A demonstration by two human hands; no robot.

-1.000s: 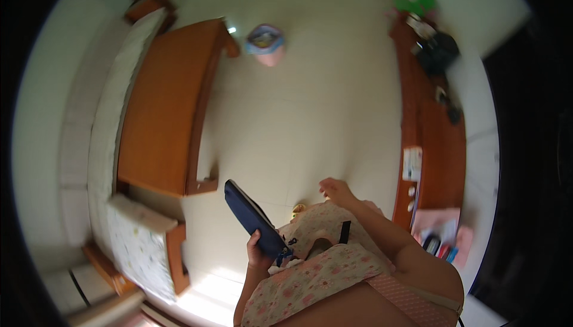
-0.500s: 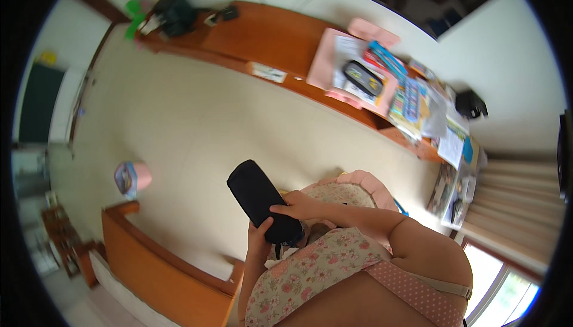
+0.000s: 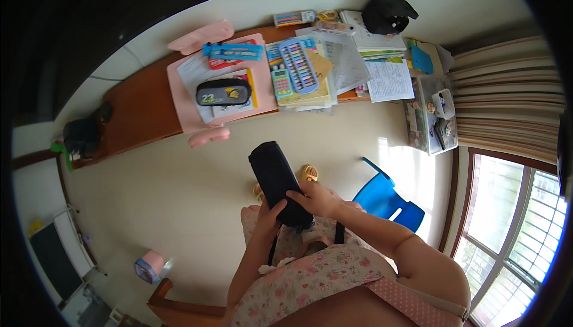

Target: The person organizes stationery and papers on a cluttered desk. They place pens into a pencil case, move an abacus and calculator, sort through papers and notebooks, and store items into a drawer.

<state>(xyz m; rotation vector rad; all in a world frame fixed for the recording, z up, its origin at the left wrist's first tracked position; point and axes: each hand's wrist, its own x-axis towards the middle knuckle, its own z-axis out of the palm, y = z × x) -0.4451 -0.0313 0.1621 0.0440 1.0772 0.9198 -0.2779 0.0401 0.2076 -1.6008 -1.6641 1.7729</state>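
Observation:
A long, soft-looking black case [image 3: 274, 175] is held in front of my body, tilted with its far end toward the left. My left hand [image 3: 270, 215] grips its near left side, the thumb lying on top. From the right, my right hand [image 3: 315, 200] closes round the near part, thumb also on the upper face. A short dark strap hangs at the case's near end. What is inside the case cannot be seen. Below it are my floral dress [image 3: 316, 270] and a yellow sandal [image 3: 309, 173] on the floor.
Ahead runs a long wooden desk [image 3: 134, 103] with a pink board [image 3: 173, 82], a grey pencil case [image 3: 224, 92], a paint set [image 3: 299, 66] and papers [image 3: 391, 81]. A blue chair [image 3: 388, 201] stands at my right, near a clear storage box [image 3: 421, 127]. A pink bin [image 3: 149, 265] sits left.
My view has turned to the right, bringing the desk ahead and the blue chair and window further into sight. Both hands keep hold of the black case.

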